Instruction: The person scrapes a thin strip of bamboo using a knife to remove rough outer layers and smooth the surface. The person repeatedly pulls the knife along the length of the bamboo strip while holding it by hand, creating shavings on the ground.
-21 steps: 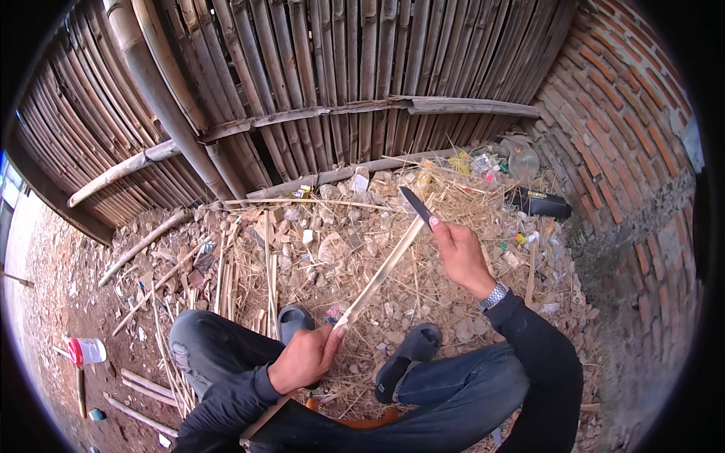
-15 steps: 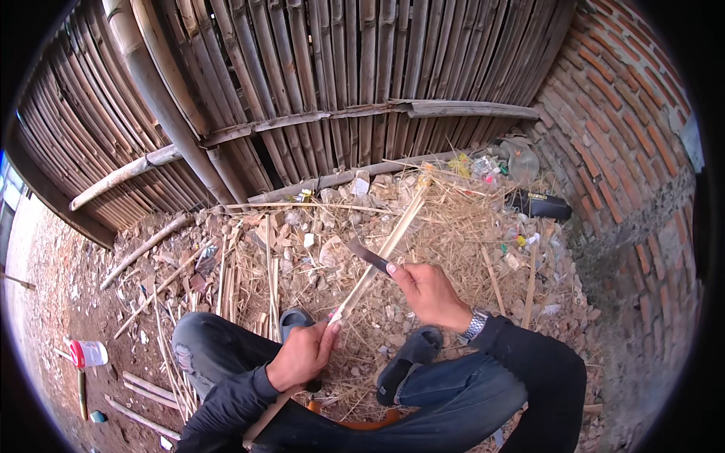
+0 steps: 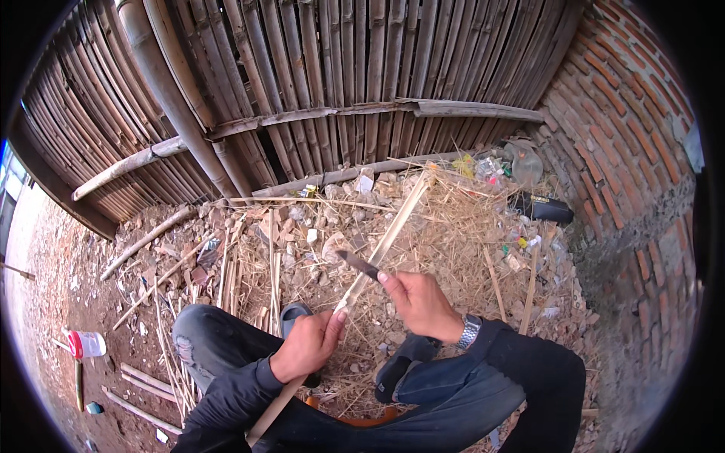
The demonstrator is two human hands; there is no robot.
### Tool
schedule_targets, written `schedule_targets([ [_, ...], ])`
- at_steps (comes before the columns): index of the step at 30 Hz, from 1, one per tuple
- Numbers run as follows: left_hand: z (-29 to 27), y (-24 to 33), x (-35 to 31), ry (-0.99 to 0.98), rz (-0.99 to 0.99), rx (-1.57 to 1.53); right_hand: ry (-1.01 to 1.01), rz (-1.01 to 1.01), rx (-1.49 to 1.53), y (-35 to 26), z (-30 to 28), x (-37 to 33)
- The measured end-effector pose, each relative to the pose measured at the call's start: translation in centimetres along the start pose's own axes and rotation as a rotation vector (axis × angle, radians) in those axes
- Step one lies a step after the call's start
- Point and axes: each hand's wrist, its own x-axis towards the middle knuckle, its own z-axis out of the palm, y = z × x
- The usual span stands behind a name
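Observation:
A long pale bamboo strip runs slantwise from beside my left thigh up to the far straw. My left hand is closed round its lower part, with the thumb along the strip. In my right hand is a knife with a dark blade, which lies across the strip a little beyond my left hand. The blade points to the left; the handle is hidden inside my fingers.
A bamboo wall stands ahead and a brick wall at right. Straw, rubble and litter cover the ground. Split bamboo pieces lie at left, near a red-and-white tub. A black case lies by the bricks.
My right hand with the knife has moved slightly left and nearer to me along the strip. My left hand still grips the strip, a little higher in the view.

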Motion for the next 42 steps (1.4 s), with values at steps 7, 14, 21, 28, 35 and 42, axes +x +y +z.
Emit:
schedule_targets([
  [7,-0.4,-0.1,-0.1,-0.076,-0.114,-0.086,-0.050,0.116,-0.007,-0.9,-0.3,0.2],
  [14,-0.8,0.1,-0.7,-0.085,-0.091,-0.085,0.111,0.080,-0.125,0.9,-3.0,2.9],
  [21,-0.6,0.1,-0.8,-0.068,-0.019,-0.068,0.186,0.067,-0.155,1.7,-4.6,3.2],
  [28,-0.8,-0.4,-1.0,-0.086,-0.105,-0.068,0.019,0.124,-0.079,0.6,-1.7,0.9],
  [35,-1.1,-0.6,-1.0,-0.057,-0.091,-0.052,0.030,0.112,-0.032,1.0,-2.6,1.7],
  [42,-1.1,0.1,-0.3,-0.050,-0.045,-0.050,0.031,0.127,-0.025,1.3,-1.1,0.7],
])
